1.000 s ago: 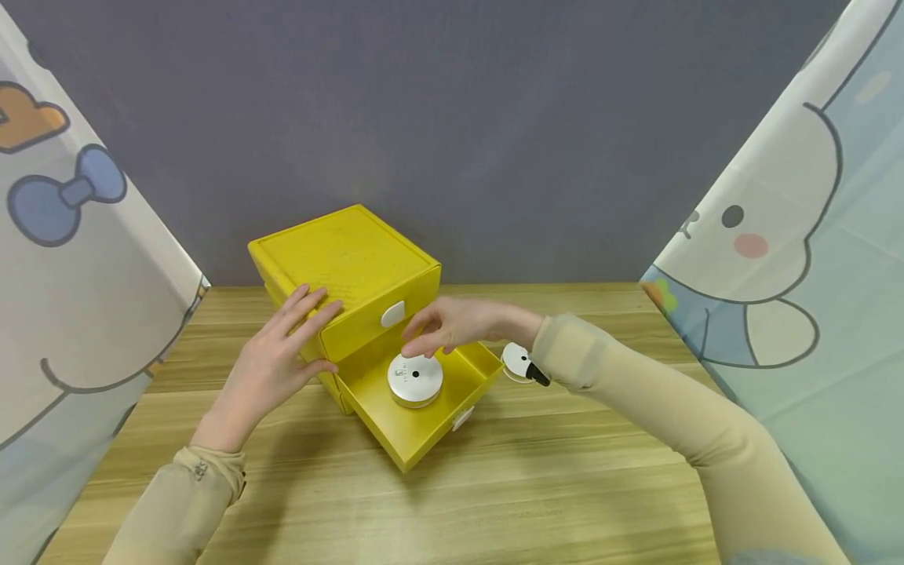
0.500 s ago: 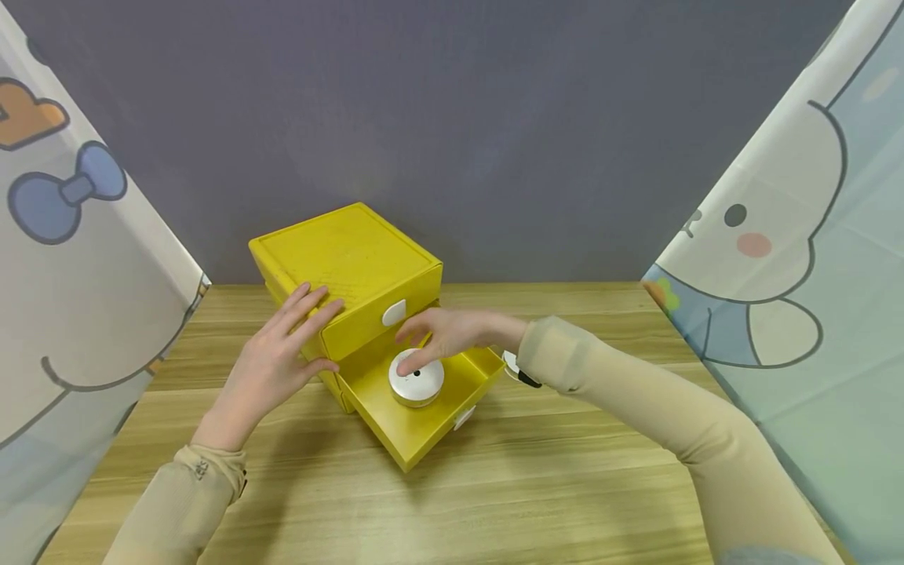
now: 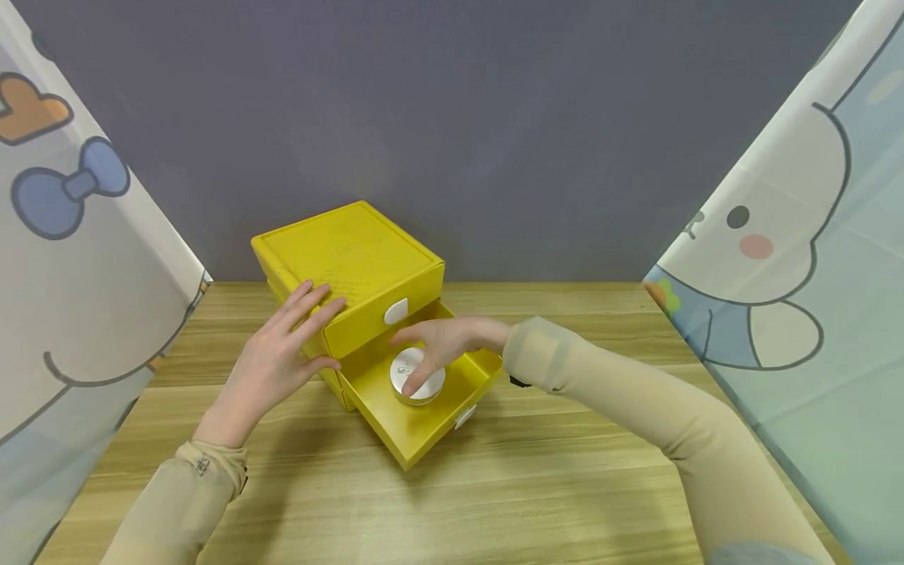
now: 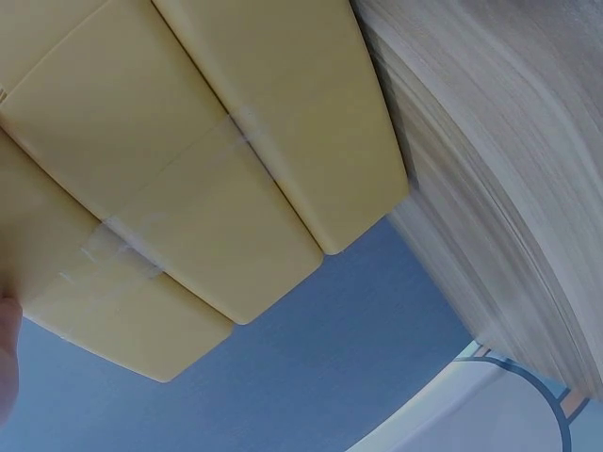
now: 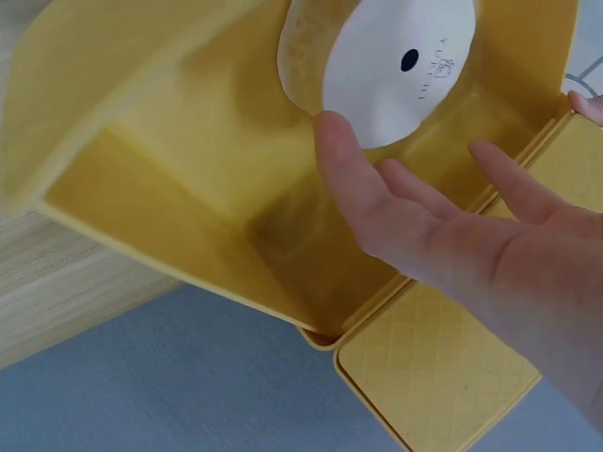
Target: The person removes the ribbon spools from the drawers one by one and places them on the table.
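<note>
A yellow drawer box [image 3: 353, 255] stands on the wooden table, its lower drawer [image 3: 404, 430] pulled out. In that drawer lies a white round spool [image 3: 403, 367], flat, with a black centre hole and small print on its face [image 5: 377, 89]. My right hand [image 3: 448, 343] hovers over the spool with fingers spread. Its thumb overlaps the spool in the head view; in the right wrist view one fingertip [image 5: 337, 141] is at the rim, and I cannot tell whether they touch. My left hand [image 3: 274, 362] rests on the box's top left edge, fingers extended.
A small black piece [image 3: 519, 382] shows beneath the right sleeve, beside the drawer. Wooden tabletop [image 3: 565, 479] spreads in front. A dark grey backdrop [image 3: 537, 141] closes off the rear, with printed cartoon curtains [image 3: 784, 235] at both sides.
My right hand has shifted slightly left and down over the spool, its thumb now across the disc. The right sleeve now covers the second white spool beside the drawer. My left hand stays put.
</note>
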Action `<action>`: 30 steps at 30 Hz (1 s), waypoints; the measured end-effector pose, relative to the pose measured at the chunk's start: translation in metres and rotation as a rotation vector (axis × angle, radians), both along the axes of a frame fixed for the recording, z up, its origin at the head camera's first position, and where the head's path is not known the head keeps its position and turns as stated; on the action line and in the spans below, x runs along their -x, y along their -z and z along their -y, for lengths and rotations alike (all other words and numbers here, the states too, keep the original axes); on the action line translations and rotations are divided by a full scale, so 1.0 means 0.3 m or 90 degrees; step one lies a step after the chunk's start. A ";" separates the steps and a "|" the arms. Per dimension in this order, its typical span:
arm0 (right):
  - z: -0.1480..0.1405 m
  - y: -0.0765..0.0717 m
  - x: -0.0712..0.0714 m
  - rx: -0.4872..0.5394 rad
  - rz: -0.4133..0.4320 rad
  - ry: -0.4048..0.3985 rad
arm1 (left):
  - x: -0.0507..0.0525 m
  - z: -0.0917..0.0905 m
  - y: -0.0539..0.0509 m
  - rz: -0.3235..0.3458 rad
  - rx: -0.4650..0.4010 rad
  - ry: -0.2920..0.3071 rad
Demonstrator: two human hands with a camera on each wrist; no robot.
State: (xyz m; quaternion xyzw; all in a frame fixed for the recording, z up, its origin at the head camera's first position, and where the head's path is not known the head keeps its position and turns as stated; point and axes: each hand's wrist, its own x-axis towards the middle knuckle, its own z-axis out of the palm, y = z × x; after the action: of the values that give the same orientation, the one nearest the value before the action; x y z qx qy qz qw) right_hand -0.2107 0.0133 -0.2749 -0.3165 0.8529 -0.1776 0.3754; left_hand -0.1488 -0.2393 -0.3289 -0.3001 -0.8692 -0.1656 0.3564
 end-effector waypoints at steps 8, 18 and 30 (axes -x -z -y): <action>0.018 0.017 0.000 -0.057 -0.009 -0.032 | 0.000 0.001 0.000 0.004 0.000 -0.002; 0.043 0.039 0.007 -0.125 -0.047 -0.075 | 0.002 0.002 -0.001 0.003 0.004 -0.003; 0.056 0.073 -0.004 -0.158 -0.051 -0.061 | 0.001 0.000 -0.001 0.008 0.004 -0.001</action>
State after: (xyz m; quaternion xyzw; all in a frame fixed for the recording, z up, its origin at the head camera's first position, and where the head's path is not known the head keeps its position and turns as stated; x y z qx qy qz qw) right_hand -0.2094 -0.0033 -0.2968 -0.3150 0.8663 -0.0402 0.3856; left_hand -0.1490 -0.2393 -0.3286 -0.2996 -0.8722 -0.1641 0.3501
